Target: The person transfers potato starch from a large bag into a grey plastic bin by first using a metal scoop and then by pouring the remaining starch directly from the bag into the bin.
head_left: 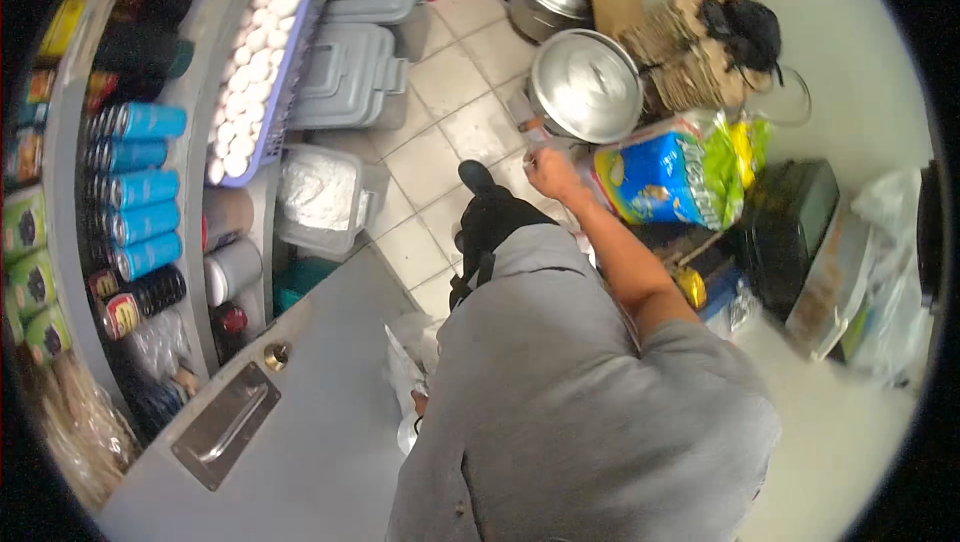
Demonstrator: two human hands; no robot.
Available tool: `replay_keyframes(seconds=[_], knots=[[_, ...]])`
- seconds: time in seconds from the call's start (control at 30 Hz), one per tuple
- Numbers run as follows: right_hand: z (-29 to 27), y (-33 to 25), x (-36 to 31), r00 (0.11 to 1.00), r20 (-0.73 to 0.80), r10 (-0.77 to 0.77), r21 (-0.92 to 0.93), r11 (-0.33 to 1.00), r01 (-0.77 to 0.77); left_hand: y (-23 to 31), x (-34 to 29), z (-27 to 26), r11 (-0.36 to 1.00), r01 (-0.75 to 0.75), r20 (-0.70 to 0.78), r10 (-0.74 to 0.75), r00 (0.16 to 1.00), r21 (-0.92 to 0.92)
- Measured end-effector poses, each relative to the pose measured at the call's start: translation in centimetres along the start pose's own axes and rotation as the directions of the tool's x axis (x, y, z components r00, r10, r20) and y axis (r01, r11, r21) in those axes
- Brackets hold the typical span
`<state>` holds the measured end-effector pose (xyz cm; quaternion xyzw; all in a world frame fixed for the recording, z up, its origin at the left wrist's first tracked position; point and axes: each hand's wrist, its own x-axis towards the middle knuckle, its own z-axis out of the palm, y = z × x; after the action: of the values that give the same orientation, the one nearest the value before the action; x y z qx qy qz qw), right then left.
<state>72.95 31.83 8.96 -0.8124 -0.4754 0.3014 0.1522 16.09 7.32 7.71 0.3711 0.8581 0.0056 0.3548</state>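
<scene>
My right arm stretches forward, and my right hand (552, 174) is closed with its fingers curled. Whatever it may hold is too small to make out. It is just left of a blue and green plastic package (655, 182) and below a large lidded metal pot (586, 87). A short brown piece (534, 124) shows between hand and pot. Mostly hidden by my grey shirt, my left hand (419, 403) shows only a sliver of skin. It appears closed on a crumpled white plastic bag (408, 352) beside my left side.
A grey door (310, 442) stands close on my left. Behind it, shelves carry blue cans (145, 190), jars and a purple tray (292, 57) of eggs. Lidded grey bins (345, 77) line the tiled floor (440, 132). A dark case (790, 227) leans at the right wall.
</scene>
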Motion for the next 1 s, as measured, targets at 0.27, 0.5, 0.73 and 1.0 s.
replay_keyframes(seconds=[0.27, 0.5, 0.73, 1.0], knots=[[-8.4, 7.7, -8.3, 0.841, -0.462, 0.281, 0.121, 0.960, -0.254, 7.4, 8.0, -1.4, 0.962, -0.224, 0.151, 0.201, 0.968, 0.158], [-14.6, 14.4, -21.2, 0.154, -0.833, 0.531, 0.393, 0.764, -0.511, 19.2, 14.1, -0.4, 0.828, -0.482, 0.333, 0.385, 0.861, 0.287], [-16.3, 24.6, -36.8, -0.457, -0.497, 0.738, 0.779, 0.147, -0.610, 27.1, 17.4, 2.4, 0.713, -0.643, 0.433, 0.505, 0.747, 0.278], [-11.5, 38.0, -35.8, -0.098, -0.737, 0.668, -0.063, -0.213, -0.975, 21.9, 19.5, 1.2, 0.779, -0.596, 0.300, 0.531, 0.793, 0.197]])
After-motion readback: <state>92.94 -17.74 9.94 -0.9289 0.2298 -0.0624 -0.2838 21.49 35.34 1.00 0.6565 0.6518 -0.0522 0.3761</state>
